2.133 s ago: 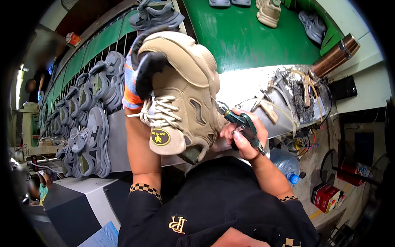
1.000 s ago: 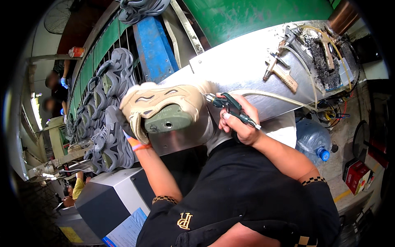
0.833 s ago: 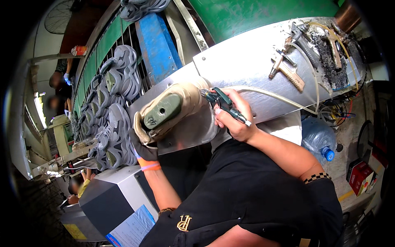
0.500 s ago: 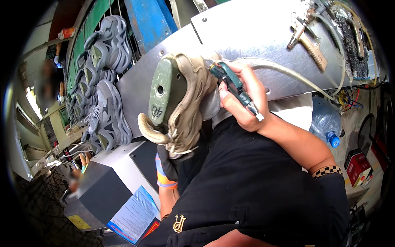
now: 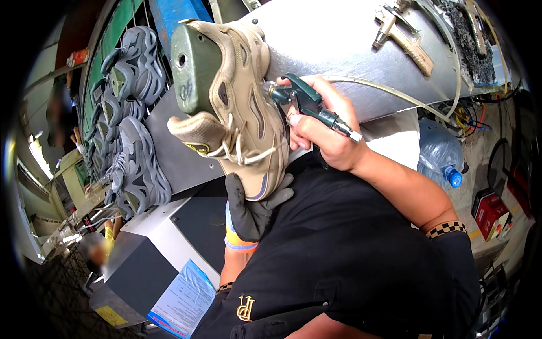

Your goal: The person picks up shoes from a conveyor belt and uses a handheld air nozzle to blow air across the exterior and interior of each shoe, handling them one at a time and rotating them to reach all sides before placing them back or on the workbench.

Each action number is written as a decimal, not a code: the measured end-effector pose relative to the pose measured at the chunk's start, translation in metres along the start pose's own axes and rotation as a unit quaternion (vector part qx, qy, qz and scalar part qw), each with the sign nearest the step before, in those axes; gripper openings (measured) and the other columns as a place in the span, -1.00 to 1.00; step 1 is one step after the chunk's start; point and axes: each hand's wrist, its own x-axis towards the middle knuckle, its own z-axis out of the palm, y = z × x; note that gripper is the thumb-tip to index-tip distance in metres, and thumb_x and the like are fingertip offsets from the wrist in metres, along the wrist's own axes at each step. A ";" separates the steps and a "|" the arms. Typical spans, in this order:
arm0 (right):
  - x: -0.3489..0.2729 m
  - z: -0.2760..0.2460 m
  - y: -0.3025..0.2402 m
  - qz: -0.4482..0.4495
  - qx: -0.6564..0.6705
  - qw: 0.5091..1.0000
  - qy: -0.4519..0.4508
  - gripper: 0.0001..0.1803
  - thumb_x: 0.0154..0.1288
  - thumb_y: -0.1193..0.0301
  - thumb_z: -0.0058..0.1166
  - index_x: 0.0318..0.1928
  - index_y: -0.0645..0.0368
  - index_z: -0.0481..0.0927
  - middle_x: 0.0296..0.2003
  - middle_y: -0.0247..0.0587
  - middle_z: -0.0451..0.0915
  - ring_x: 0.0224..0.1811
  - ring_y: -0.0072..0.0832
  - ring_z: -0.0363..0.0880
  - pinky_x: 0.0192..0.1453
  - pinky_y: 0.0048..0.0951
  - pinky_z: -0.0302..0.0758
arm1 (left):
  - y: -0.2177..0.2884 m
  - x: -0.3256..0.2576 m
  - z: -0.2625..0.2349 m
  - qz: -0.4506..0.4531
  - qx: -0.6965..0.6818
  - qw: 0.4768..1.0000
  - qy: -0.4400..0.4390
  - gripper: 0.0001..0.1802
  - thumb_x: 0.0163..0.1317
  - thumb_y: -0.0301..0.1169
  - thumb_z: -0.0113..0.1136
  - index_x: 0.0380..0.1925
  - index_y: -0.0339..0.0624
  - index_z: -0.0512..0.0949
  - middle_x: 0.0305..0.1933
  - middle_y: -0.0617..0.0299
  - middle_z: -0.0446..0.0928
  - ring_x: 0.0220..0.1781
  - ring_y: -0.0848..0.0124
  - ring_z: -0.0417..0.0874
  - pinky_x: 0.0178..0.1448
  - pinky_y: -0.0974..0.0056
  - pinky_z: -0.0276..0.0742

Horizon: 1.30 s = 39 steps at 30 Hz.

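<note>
A beige sneaker upper (image 5: pixel 254 113) with loose laces sits on a green shoe last (image 5: pixel 195 68), tilted over the metal bench. My left hand (image 5: pixel 251 212), in a grey-palmed glove with an orange cuff, grips it by the toe from below, thumb on one side and fingers on the other. My bare right hand (image 5: pixel 330 127) is wrapped round a dark green spray gun (image 5: pixel 307 100). The gun's nozzle end points at the side of the sneaker, very near it; I cannot tell whether they touch.
Several grey sneakers (image 5: pixel 141 164) stand on a rack at the left. A beige spray gun (image 5: pixel 409 48) lies on the metal bench (image 5: pixel 344 53), a pale hose (image 5: pixel 384 90) crossing below it. A large water bottle (image 5: pixel 440 152) is at the right, a dark box (image 5: pixel 149 257) at lower left.
The sneaker has turned so its laces and side show, moving up and left. My left hand has come further into view around the toe. The spray gun has shifted slightly left.
</note>
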 end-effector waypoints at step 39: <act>-0.011 -0.052 -0.042 -0.030 -0.262 0.961 0.084 -0.48 0.23 0.54 -0.06 0.23 0.37 0.30 -0.39 -0.12 0.54 -0.40 -0.45 0.53 -0.24 -0.44 0.54 | 0.097 0.064 0.056 0.419 0.587 0.602 -0.342 -0.19 0.19 -0.11 0.29 0.33 -0.33 0.24 0.27 -0.17 0.38 0.24 0.00 0.50 0.28 0.09 0.42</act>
